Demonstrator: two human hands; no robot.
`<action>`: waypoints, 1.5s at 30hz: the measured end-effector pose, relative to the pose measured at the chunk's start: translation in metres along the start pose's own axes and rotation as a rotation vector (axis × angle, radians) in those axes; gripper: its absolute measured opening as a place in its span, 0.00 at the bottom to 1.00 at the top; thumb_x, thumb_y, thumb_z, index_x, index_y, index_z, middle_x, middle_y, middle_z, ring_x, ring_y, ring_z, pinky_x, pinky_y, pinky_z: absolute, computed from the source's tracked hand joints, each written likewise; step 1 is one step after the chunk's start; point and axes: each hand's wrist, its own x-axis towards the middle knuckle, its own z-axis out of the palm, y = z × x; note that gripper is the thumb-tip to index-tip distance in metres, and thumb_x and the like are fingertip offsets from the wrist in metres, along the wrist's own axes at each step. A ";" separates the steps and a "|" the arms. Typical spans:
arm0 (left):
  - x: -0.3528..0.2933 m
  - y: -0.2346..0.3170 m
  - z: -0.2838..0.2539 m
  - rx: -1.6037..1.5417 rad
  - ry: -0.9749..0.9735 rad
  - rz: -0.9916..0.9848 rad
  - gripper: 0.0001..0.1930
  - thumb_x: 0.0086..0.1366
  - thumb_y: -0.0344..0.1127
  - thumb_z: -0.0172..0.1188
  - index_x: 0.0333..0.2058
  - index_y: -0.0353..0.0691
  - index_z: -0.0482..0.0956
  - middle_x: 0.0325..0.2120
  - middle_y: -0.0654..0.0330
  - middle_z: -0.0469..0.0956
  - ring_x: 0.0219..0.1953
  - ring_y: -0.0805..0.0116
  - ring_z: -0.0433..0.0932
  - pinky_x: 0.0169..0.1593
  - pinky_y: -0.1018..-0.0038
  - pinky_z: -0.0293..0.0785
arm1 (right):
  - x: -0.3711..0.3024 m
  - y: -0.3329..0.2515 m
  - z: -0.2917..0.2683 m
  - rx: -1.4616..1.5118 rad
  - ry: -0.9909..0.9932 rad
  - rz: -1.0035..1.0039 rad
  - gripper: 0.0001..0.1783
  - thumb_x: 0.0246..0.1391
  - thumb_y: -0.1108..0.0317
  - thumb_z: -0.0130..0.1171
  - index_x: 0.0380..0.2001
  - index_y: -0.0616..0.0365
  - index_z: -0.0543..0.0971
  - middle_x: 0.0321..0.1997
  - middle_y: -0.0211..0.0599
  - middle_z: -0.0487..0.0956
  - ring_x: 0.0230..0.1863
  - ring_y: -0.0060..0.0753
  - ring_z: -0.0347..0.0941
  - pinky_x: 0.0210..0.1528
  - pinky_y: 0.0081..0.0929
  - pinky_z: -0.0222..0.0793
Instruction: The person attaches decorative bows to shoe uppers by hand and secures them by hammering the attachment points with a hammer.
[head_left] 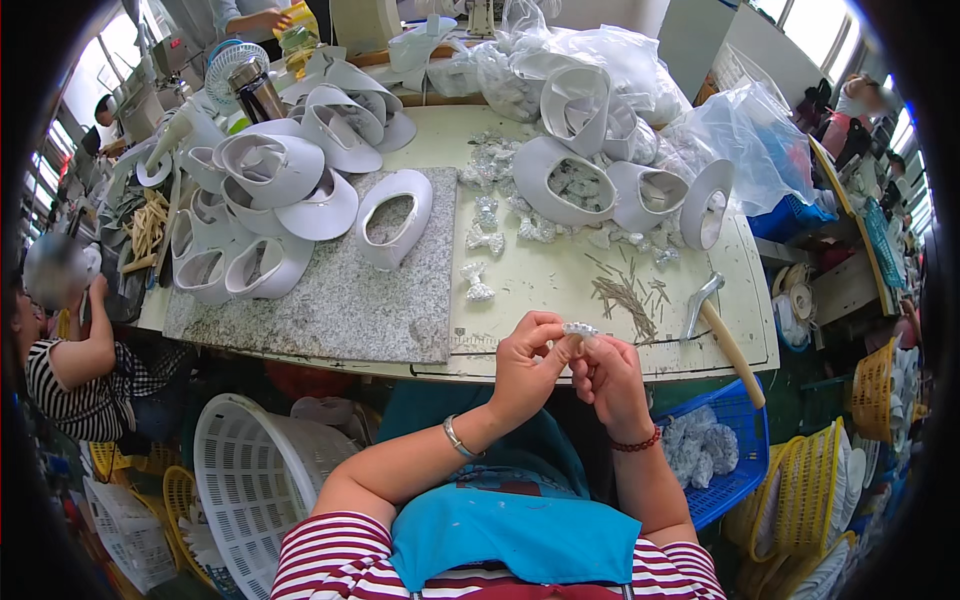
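Blue basket holds silvery bundles; left hand, right hand pinch silvery piece

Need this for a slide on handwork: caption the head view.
Left hand and right hand meet at a small shiny piece over a table, white visors at left, hammer at right.

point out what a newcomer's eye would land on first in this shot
Most striking is the heap of white visors at the table's left, partly on a grey speckled slab. At the front edge, the left hand and right hand hold a small silvery piece. To their right, a hammer lies with its pale handle jutting past the edge.
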 end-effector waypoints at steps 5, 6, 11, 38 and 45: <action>-0.005 0.023 0.001 -0.033 -0.001 -0.087 0.08 0.67 0.29 0.59 0.40 0.30 0.81 0.41 0.60 0.70 0.30 0.77 0.77 0.35 0.81 0.76 | -0.001 0.009 0.004 -0.007 -0.003 0.006 0.16 0.66 0.59 0.52 0.29 0.59 0.76 0.20 0.26 0.73 0.15 0.12 0.65 0.13 0.10 0.56; -0.005 0.023 0.001 -0.031 0.001 -0.087 0.08 0.67 0.29 0.59 0.40 0.30 0.81 0.41 0.60 0.70 0.30 0.77 0.77 0.35 0.81 0.76 | -0.001 0.009 0.006 -0.006 -0.005 0.007 0.16 0.66 0.59 0.52 0.29 0.59 0.76 0.20 0.26 0.73 0.15 0.12 0.65 0.13 0.10 0.56; -0.005 0.021 0.003 -0.139 0.082 -0.215 0.08 0.66 0.29 0.60 0.39 0.30 0.82 0.40 0.62 0.71 0.30 0.78 0.77 0.35 0.81 0.76 | -0.001 0.011 0.006 0.113 -0.035 0.041 0.13 0.65 0.61 0.53 0.30 0.58 0.75 0.21 0.26 0.73 0.15 0.15 0.66 0.13 0.12 0.59; 0.094 0.099 -0.114 1.548 0.281 0.687 0.19 0.51 0.39 0.65 0.43 0.42 0.79 0.36 0.53 0.77 0.40 0.54 0.77 0.47 0.61 0.70 | 0.000 0.018 -0.003 -0.282 -0.004 -0.021 0.11 0.64 0.64 0.56 0.29 0.59 0.74 0.18 0.25 0.69 0.14 0.12 0.60 0.12 0.12 0.54; 0.071 0.110 -0.141 1.687 0.003 0.211 0.11 0.53 0.32 0.61 0.37 0.44 0.80 0.27 0.56 0.80 0.34 0.59 0.79 0.51 0.59 0.63 | -0.004 0.022 -0.006 -0.233 0.004 -0.074 0.11 0.64 0.64 0.56 0.31 0.60 0.74 0.18 0.25 0.69 0.14 0.12 0.60 0.14 0.12 0.55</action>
